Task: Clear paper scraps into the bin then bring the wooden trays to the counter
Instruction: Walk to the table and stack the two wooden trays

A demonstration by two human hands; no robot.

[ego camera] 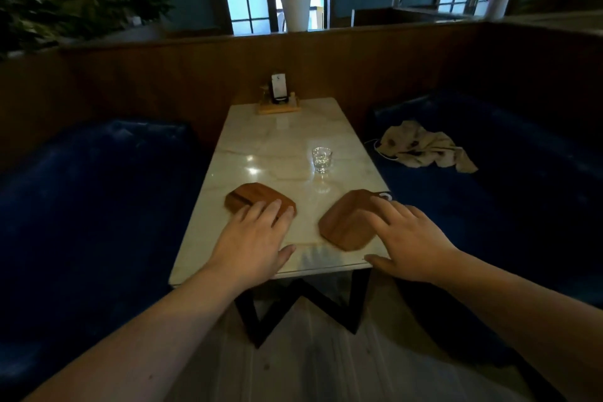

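Two small wooden trays lie near the front end of a marble table (261, 147). The left tray (251, 197) lies flat, and the fingertips of my left hand (253, 237) reach over its near edge with fingers spread. The right tray (346, 222) looks blurred and slightly tilted; my right hand (408, 238) hovers over its right side, fingers apart, thumb at the table's front edge. Neither hand is closed around a tray. No paper scraps or bin are in view.
A clear glass (322, 158) stands behind the trays at mid-table. A wooden condiment holder (279, 101) sits at the far end. Blue benches flank the table; a crumpled cloth (424, 147) lies on the right bench (489, 192). A wooden partition rises behind.
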